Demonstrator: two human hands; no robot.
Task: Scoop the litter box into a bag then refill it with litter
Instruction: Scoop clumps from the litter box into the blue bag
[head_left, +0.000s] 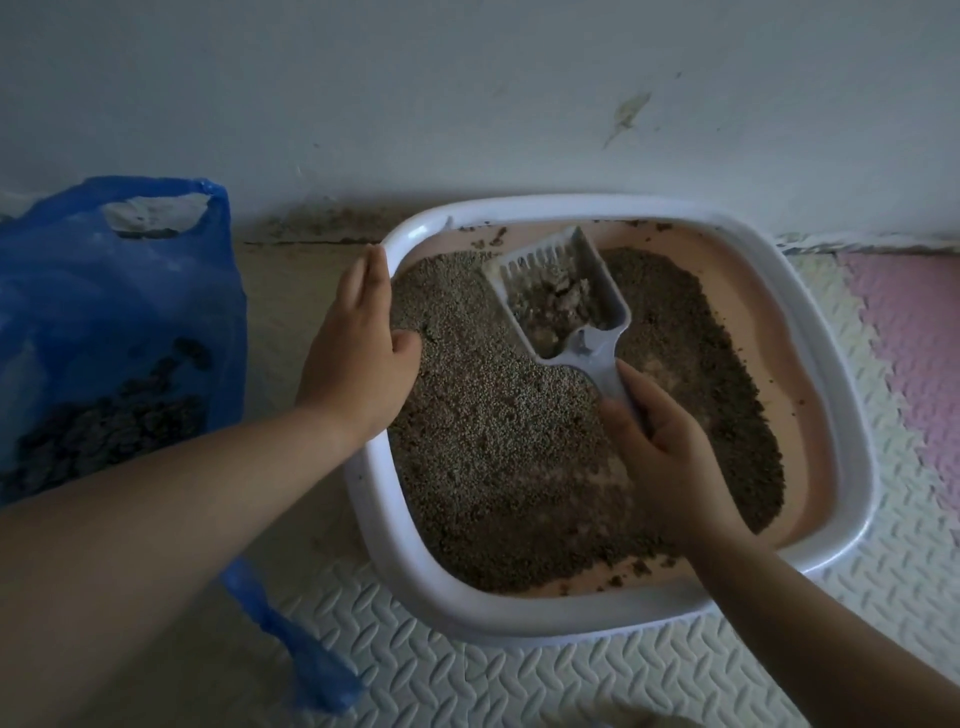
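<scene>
Nearest me is the foam mat, and the box sits on it, its far side close to the wall at the floor's far edge. My right hand is over the litter, fingers curled round the handle of the scoop. My left hand rests on the box's left rim, fingers straight and pressed together along the outside, thumb inside touching the litter. The scoop is tilted over the far part of the box, with clumps in its bowl. The blue bag stands on the floor left of the box, with dark clumps inside.
</scene>
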